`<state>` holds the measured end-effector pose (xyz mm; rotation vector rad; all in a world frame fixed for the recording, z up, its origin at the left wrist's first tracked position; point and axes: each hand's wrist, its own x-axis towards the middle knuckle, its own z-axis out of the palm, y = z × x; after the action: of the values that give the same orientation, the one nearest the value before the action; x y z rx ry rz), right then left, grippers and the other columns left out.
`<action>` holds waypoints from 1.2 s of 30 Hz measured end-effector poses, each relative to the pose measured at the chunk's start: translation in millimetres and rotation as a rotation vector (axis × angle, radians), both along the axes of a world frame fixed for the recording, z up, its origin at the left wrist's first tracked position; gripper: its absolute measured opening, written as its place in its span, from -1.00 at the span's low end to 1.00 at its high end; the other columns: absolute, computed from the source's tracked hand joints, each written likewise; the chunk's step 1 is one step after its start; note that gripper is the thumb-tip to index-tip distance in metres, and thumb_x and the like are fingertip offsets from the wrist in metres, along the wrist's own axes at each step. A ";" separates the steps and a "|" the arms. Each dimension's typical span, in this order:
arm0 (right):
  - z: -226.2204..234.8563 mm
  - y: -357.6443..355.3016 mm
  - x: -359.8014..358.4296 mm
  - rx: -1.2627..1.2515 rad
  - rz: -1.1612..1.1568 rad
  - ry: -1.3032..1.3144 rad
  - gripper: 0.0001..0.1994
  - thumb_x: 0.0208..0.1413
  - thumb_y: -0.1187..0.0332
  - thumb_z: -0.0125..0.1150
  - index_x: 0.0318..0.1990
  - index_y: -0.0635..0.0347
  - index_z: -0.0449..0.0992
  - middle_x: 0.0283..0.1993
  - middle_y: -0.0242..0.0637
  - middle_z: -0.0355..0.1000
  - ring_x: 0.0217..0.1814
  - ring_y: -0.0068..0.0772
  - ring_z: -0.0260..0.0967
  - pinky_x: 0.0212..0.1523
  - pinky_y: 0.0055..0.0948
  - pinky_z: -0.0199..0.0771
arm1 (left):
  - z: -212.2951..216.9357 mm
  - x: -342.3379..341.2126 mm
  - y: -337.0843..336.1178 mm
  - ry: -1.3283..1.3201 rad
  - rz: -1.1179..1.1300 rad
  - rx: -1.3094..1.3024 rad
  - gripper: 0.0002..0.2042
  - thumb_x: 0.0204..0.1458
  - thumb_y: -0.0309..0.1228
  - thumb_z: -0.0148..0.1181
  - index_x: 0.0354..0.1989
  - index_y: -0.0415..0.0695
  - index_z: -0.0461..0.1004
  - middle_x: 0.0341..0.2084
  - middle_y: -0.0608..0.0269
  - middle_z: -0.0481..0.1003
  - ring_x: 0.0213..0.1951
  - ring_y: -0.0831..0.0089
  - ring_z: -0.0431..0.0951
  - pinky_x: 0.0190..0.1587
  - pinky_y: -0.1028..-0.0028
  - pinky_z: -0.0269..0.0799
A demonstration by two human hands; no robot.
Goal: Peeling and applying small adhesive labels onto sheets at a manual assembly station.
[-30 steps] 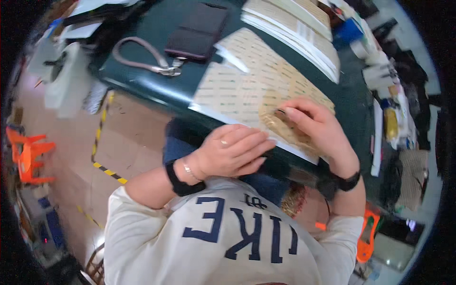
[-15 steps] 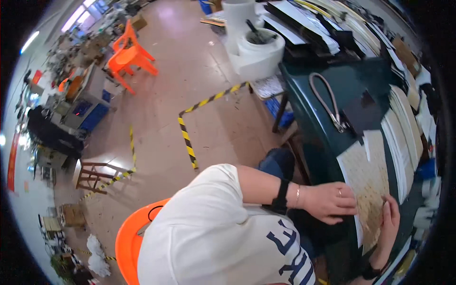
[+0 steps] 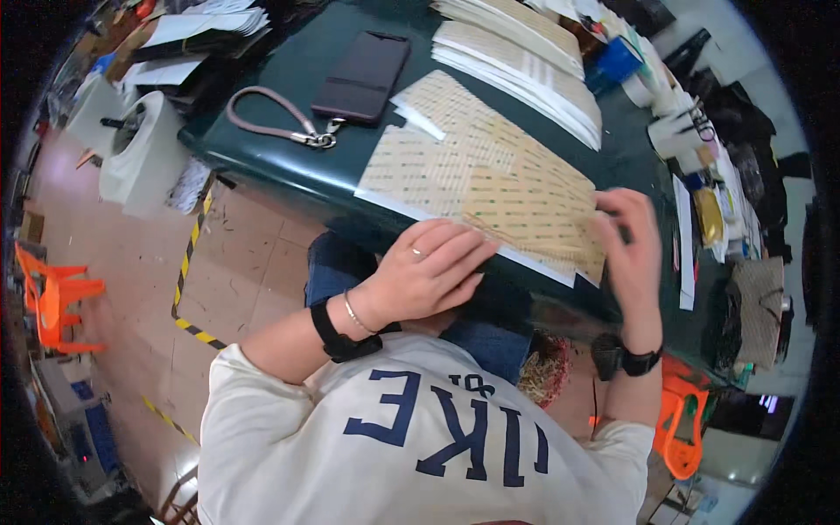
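Observation:
A beige sheet with rows of small green print and a white near edge (image 3: 516, 197) lies on the dark green table in front of me, with overlapping pieces at its left part. My left hand (image 3: 433, 267) rests on its near edge, fingers laid out side by side, thumb mostly hidden. At the right end of the sheet, my right hand (image 3: 628, 241) has its fingers bent and the thumb beside them. Motion blurs these fingertips, and anything between them cannot be made out.
Beyond the sheet lies a dark phone (image 3: 363, 77) with a looped wrist strap (image 3: 262, 112). Stacked pale sheets (image 3: 516, 70) sit at the table's far side. White containers (image 3: 140, 153) stand left, an orange chair (image 3: 57, 297) farther off. Assorted items, including a yellow roll (image 3: 707, 217), line the right.
My view has swung to the right, bringing the table to the middle. My left hand stays at the sheet's near edge; my right hand stays at its right end, fingers now blurred.

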<state>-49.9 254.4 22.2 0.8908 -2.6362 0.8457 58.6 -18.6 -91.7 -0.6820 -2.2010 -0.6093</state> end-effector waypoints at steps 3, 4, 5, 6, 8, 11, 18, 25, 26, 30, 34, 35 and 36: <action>-7.0 -61.1 17.3 -0.012 0.216 -0.245 -0.78 0.16 0.40 0.34 -0.05 0.20 0.58 -0.03 -0.27 0.42 -0.08 -0.39 0.45 -0.15 -0.45 0.47 | -1.1 1.3 0.9 0.002 0.004 0.001 -0.56 0.03 -0.32 0.35 0.13 -0.05 0.57 0.03 0.27 0.48 0.07 0.30 0.48 0.16 0.26 0.40; -9.5 -75.6 16.9 -0.011 0.305 -0.235 -0.80 0.16 0.40 0.33 -0.08 0.21 0.57 -0.08 -0.28 0.43 -0.14 -0.41 0.46 -0.22 -0.46 0.47 | -1.9 1.3 1.4 0.008 0.011 -0.001 -0.56 0.02 -0.32 0.36 0.13 -0.05 0.58 0.02 0.28 0.48 0.07 0.31 0.47 0.17 0.26 0.39; -10.7 -85.0 14.1 -0.007 0.275 -0.254 -0.80 0.16 0.40 0.33 -0.08 0.21 0.57 -0.08 -0.28 0.43 -0.14 -0.41 0.46 -0.22 -0.46 0.47 | -2.2 1.0 1.6 -0.002 0.017 -0.018 -0.56 0.01 -0.32 0.37 0.12 -0.04 0.58 0.02 0.29 0.48 0.07 0.31 0.47 0.17 0.25 0.39; -13.6 -92.4 9.7 0.025 0.326 -0.240 -0.82 0.16 0.40 0.33 -0.11 0.21 0.56 -0.12 -0.29 0.44 -0.17 -0.42 0.46 -0.24 -0.45 0.47 | -2.8 0.1 1.5 0.015 0.010 -0.002 -0.56 0.01 -0.32 0.37 0.12 -0.04 0.58 0.02 0.29 0.48 0.07 0.31 0.47 0.17 0.25 0.39; -22.0 -103.6 3.7 0.097 0.415 -0.201 -0.84 0.17 0.39 0.32 -0.15 0.20 0.54 -0.20 -0.31 0.46 -0.22 -0.43 0.46 -0.27 -0.43 0.46 | -3.2 -0.1 0.8 0.014 0.016 -0.006 -0.55 -0.01 -0.30 0.39 0.12 -0.02 0.59 0.02 0.31 0.47 0.06 0.32 0.47 0.16 0.25 0.38; -30.8 -110.2 -1.7 0.057 0.345 -0.044 -0.87 0.22 0.37 0.30 -0.17 0.19 0.51 -0.27 -0.34 0.48 -0.26 -0.44 0.47 -0.28 -0.39 0.47 | -3.1 0.0 3.4 0.003 0.027 0.014 -0.54 -0.04 -0.28 0.41 0.11 0.00 0.59 0.02 0.32 0.47 0.06 0.33 0.47 0.16 0.25 0.36; -5.5 -81.2 -51.3 -0.175 -0.106 -0.859 -0.81 0.34 0.27 0.21 -0.16 0.24 0.49 -0.33 -0.39 0.51 -0.20 -0.45 0.54 -0.22 -0.34 0.54 | 1.4 3.8 4.9 -0.042 0.030 0.034 -0.50 -0.08 -0.23 0.44 0.12 0.03 0.59 0.03 0.33 0.47 0.04 0.34 0.47 0.15 0.28 0.32; 15.0 -36.3 -46.4 -0.432 0.173 -1.340 -0.69 0.35 0.21 0.20 -0.13 0.38 0.52 -0.33 -0.41 0.51 -0.14 -0.47 0.53 -0.13 -0.48 0.52 | 13.7 3.0 -3.4 -0.089 -0.021 -0.047 -0.50 -0.06 -0.27 0.42 0.14 -0.01 0.57 0.01 0.29 0.47 0.04 0.32 0.48 0.12 0.28 0.35; 17.9 -31.0 -42.9 -0.334 0.189 -1.262 -0.71 0.34 0.23 0.22 -0.14 0.36 0.54 -0.32 -0.40 0.52 -0.16 -0.47 0.52 -0.13 -0.50 0.50 | 17.7 3.8 -4.7 -0.071 -0.031 -0.030 -0.50 -0.06 -0.27 0.42 0.14 -0.01 0.57 0.01 0.29 0.47 0.04 0.32 0.48 0.12 0.28 0.35; 15.4 -14.4 -23.5 -0.036 0.283 -0.922 -0.79 0.29 0.29 0.25 -0.20 0.30 0.59 -0.27 -0.36 0.54 -0.19 -0.45 0.50 -0.16 -0.52 0.46 | 37.3 -0.4 -5.7 -0.127 -0.067 -0.165 -0.48 -0.08 -0.27 0.43 0.13 -0.07 0.57 0.01 0.26 0.46 0.04 0.32 0.49 0.17 0.24 0.36; -10.8 -11.3 -8.7 0.119 0.415 -0.510 -0.87 0.23 0.36 0.29 -0.23 0.25 0.60 -0.28 -0.32 0.55 -0.25 -0.44 0.47 -0.22 -0.50 0.43 | 53.8 -31.1 4.7 -0.005 -0.412 -0.415 -0.33 -0.12 -0.23 0.45 0.25 -0.12 0.47 0.19 0.18 0.42 0.22 0.25 0.43 0.34 0.22 0.28; -16.8 -12.1 -8.3 0.076 0.409 -0.457 -0.88 0.21 0.37 0.30 -0.22 0.23 0.60 -0.31 -0.32 0.54 -0.28 -0.44 0.46 -0.24 -0.49 0.42 | 55.9 -38.0 11.2 -0.037 -0.486 -0.455 -0.27 -0.13 -0.21 0.45 0.30 -0.13 0.40 0.26 0.15 0.36 0.29 0.23 0.37 0.40 0.21 0.21; -21.2 -11.4 -8.8 0.042 0.368 -0.408 -0.88 0.19 0.38 0.32 -0.21 0.22 0.60 -0.33 -0.32 0.54 -0.31 -0.44 0.45 -0.27 -0.48 0.41 | 57.3 -45.1 18.2 -0.068 -0.560 -0.495 -0.20 -0.14 -0.19 0.45 0.36 -0.13 0.33 0.34 0.11 0.29 0.36 0.21 0.30 0.45 0.19 0.13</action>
<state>-58.7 243.0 1.0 1.3719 -2.8803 1.1710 13.5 -0.4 -34.3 -1.5865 -2.2390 -0.3473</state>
